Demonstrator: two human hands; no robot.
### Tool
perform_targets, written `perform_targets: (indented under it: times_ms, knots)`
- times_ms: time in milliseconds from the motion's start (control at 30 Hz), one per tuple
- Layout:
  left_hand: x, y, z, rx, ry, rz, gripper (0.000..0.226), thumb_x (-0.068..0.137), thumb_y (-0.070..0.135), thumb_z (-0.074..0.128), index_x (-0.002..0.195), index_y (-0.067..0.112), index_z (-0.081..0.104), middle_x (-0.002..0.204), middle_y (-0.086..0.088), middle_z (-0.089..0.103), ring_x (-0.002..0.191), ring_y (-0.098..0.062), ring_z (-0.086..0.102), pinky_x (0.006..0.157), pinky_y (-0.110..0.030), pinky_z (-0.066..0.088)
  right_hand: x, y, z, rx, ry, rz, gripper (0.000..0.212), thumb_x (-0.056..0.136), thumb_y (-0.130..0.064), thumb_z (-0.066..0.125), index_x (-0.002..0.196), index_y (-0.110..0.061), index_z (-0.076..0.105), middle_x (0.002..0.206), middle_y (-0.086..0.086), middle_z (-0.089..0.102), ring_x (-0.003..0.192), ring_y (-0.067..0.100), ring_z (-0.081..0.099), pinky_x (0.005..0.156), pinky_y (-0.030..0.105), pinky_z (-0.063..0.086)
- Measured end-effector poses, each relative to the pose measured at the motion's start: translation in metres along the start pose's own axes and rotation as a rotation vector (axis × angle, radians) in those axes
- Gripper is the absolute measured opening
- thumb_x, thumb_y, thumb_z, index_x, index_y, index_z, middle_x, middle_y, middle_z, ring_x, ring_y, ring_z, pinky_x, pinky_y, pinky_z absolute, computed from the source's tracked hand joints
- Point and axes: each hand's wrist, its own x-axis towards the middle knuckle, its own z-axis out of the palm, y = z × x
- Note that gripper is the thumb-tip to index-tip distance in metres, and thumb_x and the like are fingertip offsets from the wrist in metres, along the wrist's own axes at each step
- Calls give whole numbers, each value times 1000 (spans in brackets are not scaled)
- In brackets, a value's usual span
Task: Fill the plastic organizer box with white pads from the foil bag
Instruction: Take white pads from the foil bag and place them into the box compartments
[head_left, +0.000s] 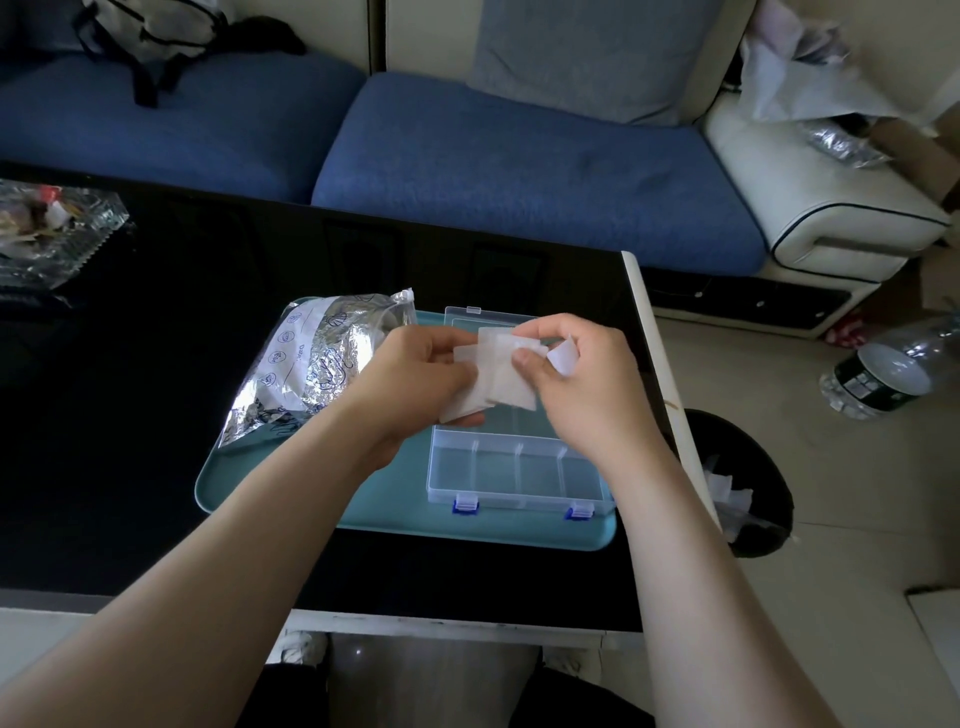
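In the head view, we hold a small fan of white pads (501, 382) above the open plastic organizer box (519, 475). The box sits on a teal tray (332, 499) on the dark tabletop (156, 415). Our left hand (415, 371) grips the stack at its left side, and our right hand (582, 384) pinches the upper pads, thumb against fingers. The foil bag (322, 358) lies just beside the box, on the tray's left part. The near compartments look unfilled. We judge the pads light, thin and soft, likely to cling together or bend. We would pinch them gently by an edge or corner and peel off a few at a time.
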Motion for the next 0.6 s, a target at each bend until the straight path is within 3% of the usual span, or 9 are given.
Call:
perform_targets:
  times_ms: [100,300,433,500,600]
  knots:
    - [0,1,0,12,-9,16,27,102,-1,57,107,18,75,101,-8,80,90,-21,76,77,-45,67,-1,0,1,-66,27,-59,24,96,-21,77,120,-25,78,112,-15,72,105,1,63,75,-7,35]
    - [-1,1,0,29,-33,29,30,104,0,56,101,24,74,95,-2,78,87,-15,74,78,-43,67,1,0,5,-85,50,-54,31,97,-26,77,127,-21,77,123,-11,74,117,4,63,84,-3,33]
    - [-1,1,0,10,-34,33,29,104,-1,56,104,22,74,96,-3,78,90,-18,74,81,-46,66,0,0,7,52,-52,49,15,103,-25,67,112,-24,79,96,-12,74,84,1,66,71,17,48]
    - [-1,1,1,-8,-35,29,29,104,-1,56,104,21,75,99,-5,80,92,-19,75,81,-46,66,0,0,7,102,-66,114,14,105,-26,64,110,-24,77,85,-8,71,70,3,63,63,19,49]
    - [0,0,1,-46,-32,24,30,103,-2,57,99,22,74,97,-4,80,91,-20,76,80,-46,66,-1,-1,6,217,-45,202,8,104,-24,66,110,-26,72,85,0,73,62,1,66,62,21,55]
